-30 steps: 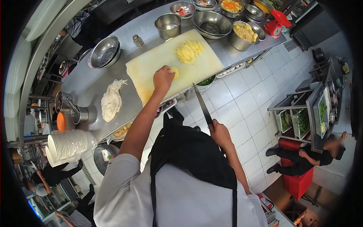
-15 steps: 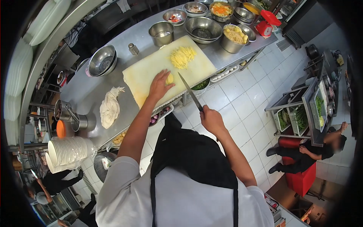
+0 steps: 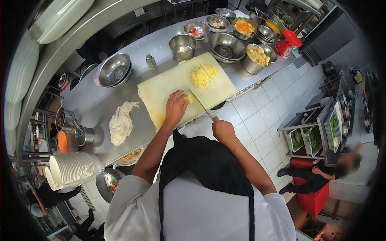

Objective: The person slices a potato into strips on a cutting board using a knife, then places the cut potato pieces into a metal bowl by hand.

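Observation:
A pale yellow cutting board (image 3: 161,90) lies at a slant on the steel table. My left hand (image 3: 175,107) rests over a yellow piece of food (image 3: 188,97) on the board, fingers spread against its left side. My right hand (image 3: 222,129) is closed round the handle of a knife (image 3: 201,105), whose narrow blade reaches up to the right side of that piece. Whether the edge touches it I cannot tell. A heap of thin yellow strips (image 3: 203,76) lies farther up the board.
Beyond the board stand a metal pot (image 3: 182,48), bowls (image 3: 226,47) and a red scale (image 3: 288,44). To the left are a shaker (image 3: 150,61), a crumpled cloth (image 3: 121,123) and stacked white containers (image 3: 72,164). A person (image 3: 321,176) is at the far right.
My right hand has brought the knife from beside the board to the yellow piece. The fingers of my left hand have gone from bunched to spread over it. The view has shifted slightly.

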`<act>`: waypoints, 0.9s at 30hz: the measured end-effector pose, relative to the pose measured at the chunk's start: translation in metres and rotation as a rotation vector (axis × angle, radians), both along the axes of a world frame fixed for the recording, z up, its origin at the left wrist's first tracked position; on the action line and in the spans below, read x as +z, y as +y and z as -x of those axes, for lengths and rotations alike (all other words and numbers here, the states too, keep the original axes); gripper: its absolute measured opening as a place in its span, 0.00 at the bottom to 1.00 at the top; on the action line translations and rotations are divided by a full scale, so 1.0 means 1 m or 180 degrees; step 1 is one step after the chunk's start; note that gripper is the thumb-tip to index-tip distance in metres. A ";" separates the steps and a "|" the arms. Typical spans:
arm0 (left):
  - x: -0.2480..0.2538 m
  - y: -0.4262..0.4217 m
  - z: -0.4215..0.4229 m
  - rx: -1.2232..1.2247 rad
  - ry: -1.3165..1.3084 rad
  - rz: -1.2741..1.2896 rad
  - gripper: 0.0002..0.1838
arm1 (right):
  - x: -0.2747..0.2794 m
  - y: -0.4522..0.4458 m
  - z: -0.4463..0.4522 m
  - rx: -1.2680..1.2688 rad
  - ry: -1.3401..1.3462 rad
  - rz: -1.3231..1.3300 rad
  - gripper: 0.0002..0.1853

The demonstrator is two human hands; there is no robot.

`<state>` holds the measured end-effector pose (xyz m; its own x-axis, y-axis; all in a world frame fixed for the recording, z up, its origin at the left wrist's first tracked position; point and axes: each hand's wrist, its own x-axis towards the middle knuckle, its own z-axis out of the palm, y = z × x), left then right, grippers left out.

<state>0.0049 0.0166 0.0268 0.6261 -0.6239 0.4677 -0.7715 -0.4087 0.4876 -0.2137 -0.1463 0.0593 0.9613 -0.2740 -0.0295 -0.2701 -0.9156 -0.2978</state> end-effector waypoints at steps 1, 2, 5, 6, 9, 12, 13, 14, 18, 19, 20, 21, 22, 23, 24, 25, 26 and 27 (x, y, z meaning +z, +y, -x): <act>-0.002 0.003 -0.003 -0.0086 0.0151 -0.0045 0.13 | 0.000 0.000 -0.001 0.0004 -0.0016 -0.0009 0.08; -0.003 0.006 -0.007 -0.0171 0.0297 -0.0093 0.11 | -0.001 0.001 -0.002 0.0010 -0.0036 -0.0022 0.08; -0.002 0.008 -0.024 -0.0412 0.0627 -0.0230 0.08 | -0.001 0.007 -0.008 -0.0001 -0.0097 -0.0033 0.08; -0.004 0.008 -0.025 -0.0492 0.0740 -0.0263 0.08 | 0.000 0.009 -0.005 -0.0010 -0.0096 -0.0022 0.08; -0.005 0.003 -0.027 -0.0361 0.1074 -0.0173 0.11 | 0.004 0.010 -0.004 -0.0066 0.0047 -0.0067 0.08; -0.001 0.002 -0.024 -0.0228 0.1374 0.0053 0.13 | 0.005 0.005 -0.006 -0.0081 -0.0019 -0.0285 0.09; 0.000 0.002 -0.025 -0.0275 0.1385 0.0086 0.14 | 0.005 0.003 -0.007 -0.0045 -0.0019 -0.0306 0.09; 0.002 0.002 -0.025 -0.0316 0.1410 0.0122 0.14 | 0.006 0.001 -0.008 -0.0004 -0.0006 -0.0324 0.08; -0.020 -0.001 -0.022 0.0060 0.1635 0.0338 0.14 | 0.017 -0.005 -0.007 0.0041 0.0268 -0.0421 0.09; -0.026 -0.003 -0.024 0.0149 0.1616 0.0408 0.15 | 0.017 -0.008 -0.010 0.0079 0.0257 -0.0447 0.09; -0.034 -0.004 -0.022 0.0231 0.1610 0.0459 0.16 | 0.016 -0.010 -0.010 0.0104 0.0261 -0.0489 0.09; -0.030 -0.005 -0.018 0.0304 0.1611 0.0505 0.17 | 0.015 -0.012 -0.008 0.0119 0.0270 -0.0534 0.09; -0.026 -0.007 -0.013 0.0412 0.1631 0.0402 0.19 | 0.014 -0.013 -0.007 0.0133 0.0269 -0.0543 0.10; -0.021 -0.009 -0.009 0.0520 0.1640 0.0303 0.21 | 0.013 -0.015 -0.007 0.0150 0.0257 -0.0549 0.10; -0.013 -0.011 -0.007 0.0631 0.1642 0.0201 0.22 | 0.013 -0.016 -0.008 0.0170 0.0239 -0.0558 0.10; -0.008 -0.011 -0.007 0.0691 0.1682 0.0048 0.24 | 0.013 -0.017 -0.009 0.0175 0.0229 -0.0565 0.10; -0.003 -0.012 -0.008 0.0748 0.1723 -0.0109 0.25 | 0.013 -0.017 -0.008 0.0176 0.0220 -0.0574 0.10; -0.002 -0.012 -0.007 0.0800 0.1764 -0.0266 0.27 | 0.013 -0.017 -0.007 0.0172 0.0211 -0.0582 0.10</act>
<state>0.0123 0.0043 0.0250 0.8948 -0.4463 -0.0138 -0.2874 -0.5994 0.7470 -0.2064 -0.1634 0.0721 0.9687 -0.2064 -0.1379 -0.2467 -0.8615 -0.4437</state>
